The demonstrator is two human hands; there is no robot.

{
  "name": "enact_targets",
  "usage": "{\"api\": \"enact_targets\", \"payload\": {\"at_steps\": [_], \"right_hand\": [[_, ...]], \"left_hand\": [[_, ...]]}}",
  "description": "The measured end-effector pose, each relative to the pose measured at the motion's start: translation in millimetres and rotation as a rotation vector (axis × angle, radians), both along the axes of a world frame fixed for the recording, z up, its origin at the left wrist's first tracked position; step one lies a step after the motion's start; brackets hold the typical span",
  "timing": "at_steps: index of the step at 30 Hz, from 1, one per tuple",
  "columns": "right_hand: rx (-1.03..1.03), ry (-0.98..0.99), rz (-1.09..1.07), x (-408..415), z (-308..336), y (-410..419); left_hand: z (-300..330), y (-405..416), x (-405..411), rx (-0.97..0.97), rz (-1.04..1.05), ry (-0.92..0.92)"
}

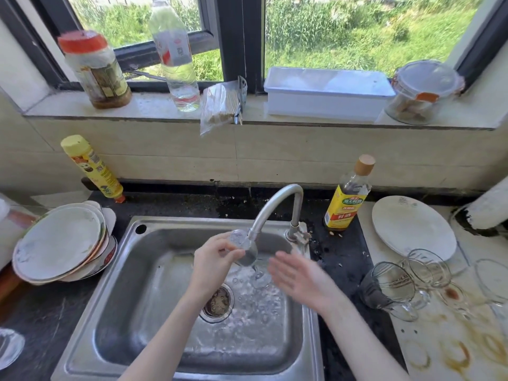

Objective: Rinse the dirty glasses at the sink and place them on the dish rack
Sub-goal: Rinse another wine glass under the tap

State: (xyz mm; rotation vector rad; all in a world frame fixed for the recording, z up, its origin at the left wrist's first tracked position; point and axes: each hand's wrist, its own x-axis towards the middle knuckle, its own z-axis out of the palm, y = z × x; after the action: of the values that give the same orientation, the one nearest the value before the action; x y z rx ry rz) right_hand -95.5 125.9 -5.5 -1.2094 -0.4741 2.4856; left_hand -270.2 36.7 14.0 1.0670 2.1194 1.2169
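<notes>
step: rinsing one glass (245, 250) under the faucet (277, 207), over the steel sink (170, 270)
left hand (213, 261): fingers and thumb curled round the glass, near its foot end as far as the blur lets one tell; glass tilted, bowl end right below the spout
right hand (298, 274): fingers straight and spread, holds nothing, just beside the glass and the stream, motion-blurred
water: running, splashes into the basin around the drain strainer (217, 299)
glass position: in the air above the basin, touching or almost touching the spout, cannot tell which
waiting glasses (412, 279): cluster of stemmed glasses on the stained counter (453, 350) right of the sink, brown rings around them, one lies on its side
dish rack: not identifiable in view; stack of plates (59, 246) left of sink
how to do it well: judgement, turn the glass so water reaches inside the bowl, rub rim and inside with the free hand, keep grip firm since wet glass slips
risk: judgement, glass knocks the metal spout; keep it a bit lower
progress: judgement, early, several dirty glasses not yet rinsed
</notes>
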Motion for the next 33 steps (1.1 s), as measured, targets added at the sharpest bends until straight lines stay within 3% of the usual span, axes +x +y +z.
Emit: {"api": "enact_targets", "payload": {"at_steps": [2,4,7,11,16,20,26,33], "right_hand": [[-0.006,-0.071,0.161,-4.2,-7.0,-28.4],[-0.065,-0.136,0.191,-11.6,-15.6,-45.3],[-0.289,-0.062,-0.069,-25.4,-22.9,-47.8],[-0.346,0.007,-0.240,-36.0,-17.4,-36.7],[-0.134,-0.091,-0.245,-37.7,-12.1,-19.8],[0.243,-0.198,-0.170,-31.3,-9.4,-14.2],[0.729,-0.366,-0.037,-25.9,-5.2,-25.4],[0.988,-0.487,0.149,-15.0,-2.1,-47.4]], "left_hand": [[-4.0,-0.7,2.6,-0.025,0.051,-0.008],[-8.0,-1.9,4.4,-0.035,0.076,-0.023],[-11.8,-5.6,9.0,-0.035,0.081,-0.083],[-15.0,-10.4,14.3,0.005,0.099,-0.195],[-20.2,-19.6,19.0,0.025,0.029,-0.476],[-34.2,-27.5,13.2,-0.118,-0.123,-0.568],[-54.7,-38.3,22.1,-0.307,-0.290,-0.219],[-55.1,-47.6,28.8,-0.468,-0.487,0.230]]}}
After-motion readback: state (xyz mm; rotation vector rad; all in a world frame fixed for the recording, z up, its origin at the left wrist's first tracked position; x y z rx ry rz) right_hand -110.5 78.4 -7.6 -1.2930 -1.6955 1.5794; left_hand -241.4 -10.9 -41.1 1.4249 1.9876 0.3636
